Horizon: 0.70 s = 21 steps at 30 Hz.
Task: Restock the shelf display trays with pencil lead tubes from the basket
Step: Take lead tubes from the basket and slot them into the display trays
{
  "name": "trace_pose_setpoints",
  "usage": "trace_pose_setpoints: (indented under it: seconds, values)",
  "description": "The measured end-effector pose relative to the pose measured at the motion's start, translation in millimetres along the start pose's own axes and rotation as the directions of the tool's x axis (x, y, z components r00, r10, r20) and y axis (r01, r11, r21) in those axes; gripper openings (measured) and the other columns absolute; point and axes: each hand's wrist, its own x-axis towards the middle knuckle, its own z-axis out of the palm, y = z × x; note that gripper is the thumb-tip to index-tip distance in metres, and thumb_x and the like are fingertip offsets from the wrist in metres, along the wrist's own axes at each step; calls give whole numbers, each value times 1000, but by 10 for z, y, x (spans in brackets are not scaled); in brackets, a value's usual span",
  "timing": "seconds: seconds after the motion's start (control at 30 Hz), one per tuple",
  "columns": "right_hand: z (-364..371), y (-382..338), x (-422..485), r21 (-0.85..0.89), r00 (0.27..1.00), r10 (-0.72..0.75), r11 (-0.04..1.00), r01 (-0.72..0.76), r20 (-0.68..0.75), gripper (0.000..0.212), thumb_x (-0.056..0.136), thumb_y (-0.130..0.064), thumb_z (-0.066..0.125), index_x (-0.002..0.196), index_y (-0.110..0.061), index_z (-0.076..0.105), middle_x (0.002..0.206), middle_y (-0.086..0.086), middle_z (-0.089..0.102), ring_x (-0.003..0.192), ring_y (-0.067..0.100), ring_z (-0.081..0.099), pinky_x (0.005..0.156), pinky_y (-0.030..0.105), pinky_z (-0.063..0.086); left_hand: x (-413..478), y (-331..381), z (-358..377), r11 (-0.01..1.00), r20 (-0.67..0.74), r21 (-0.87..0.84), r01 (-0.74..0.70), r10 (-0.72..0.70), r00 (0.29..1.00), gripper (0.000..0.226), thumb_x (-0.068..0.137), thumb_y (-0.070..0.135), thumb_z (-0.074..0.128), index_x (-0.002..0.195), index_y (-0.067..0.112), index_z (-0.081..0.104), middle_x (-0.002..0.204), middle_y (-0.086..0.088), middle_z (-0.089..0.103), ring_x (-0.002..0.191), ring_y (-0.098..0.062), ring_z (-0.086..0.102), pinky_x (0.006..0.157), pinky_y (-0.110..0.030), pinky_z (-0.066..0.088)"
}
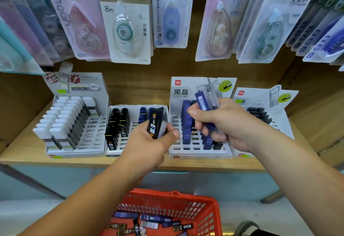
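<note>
The left hand [149, 146] grips a black tube [154, 124] lettered in orange. The right hand [227, 124] clutches a blue tube [201, 101] and a clear tube [211, 94]. The trays [186, 149] sit just beyond both hands. The red basket [173, 194], holding loose tubes, is below them.

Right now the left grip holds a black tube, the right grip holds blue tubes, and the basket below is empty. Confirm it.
Wrong on the basket: the head view shows loose tubes lying in it, blue and black. The rest stands: the left grip holds a black tube and the right grip holds blue tubes.
</note>
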Motion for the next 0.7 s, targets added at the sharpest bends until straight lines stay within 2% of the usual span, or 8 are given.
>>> trace_pose_setpoints:
  seconds: [0.1,0.17,0.23,0.33,0.4,0.5,0.6,0.7]
  values:
    - [-11,-36,-113,-59,968,112,993,-102,224,9,96,-17,72,99,-11,66,67,9,59,54,16,52,35,19,23,49,269,12,986,-34,-5,-165,165,986,11,94,25,75,89,16,72,54,-3,49,44,-18,40,40,-23,33]
    - [-3,-40,-146,-106,922,178,983,-150,344,10,97,-19,71,97,-14,62,68,7,56,55,15,50,36,18,22,89,447,6,980,13,-49,-193,194,981,14,92,31,76,93,17,75,56,-4,52,48,-18,45,41,-26,38]
    - [-13,-38,-164,-123,883,218,975,-183,415,12,98,-20,70,94,-15,60,68,6,55,55,15,48,35,18,22,123,553,27,984,110,-21,-178,179,978,19,90,34,78,97,16,77,59,-2,56,52,-20,47,46,-29,41]
    - [-28,-28,-184,-131,847,253,967,-217,467,17,98,-19,70,82,-17,64,67,7,54,54,16,47,35,18,22,154,578,61,988,212,38,-150,139,967,21,88,38,82,98,21,77,67,-8,62,58,-28,45,59,-42,39]
    - [-55,-12,-198,-137,824,261,965,-222,503,22,98,-19,69,77,-18,66,68,7,53,54,15,46,34,18,22,155,575,50,985,248,38,-165,151,957,16,91,32,80,100,19,76,70,-12,63,59,-29,43,61,-46,36]
    - [-81,-2,-193,-136,819,257,966,-218,512,8,98,-21,70,94,-15,66,70,5,54,55,13,46,35,16,23,190,567,-25,980,281,56,-190,167,945,8,94,22,75,99,16,73,71,-13,64,56,-28,43,56,-41,36]
    - [-112,18,-175,-109,820,246,969,-222,517,24,98,-22,70,117,-8,66,73,4,56,55,12,45,35,16,24,182,537,-54,984,290,-14,-177,173,941,8,95,17,73,98,9,70,72,-11,64,51,-20,46,49,-31,39]
    - [-147,41,-189,-124,821,239,971,-204,518,20,99,-17,67,117,-8,67,74,5,57,54,12,45,36,18,23,180,499,-52,989,299,-81,-127,145,943,4,96,13,71,97,9,70,74,-9,67,51,-16,48,47,-29,39]
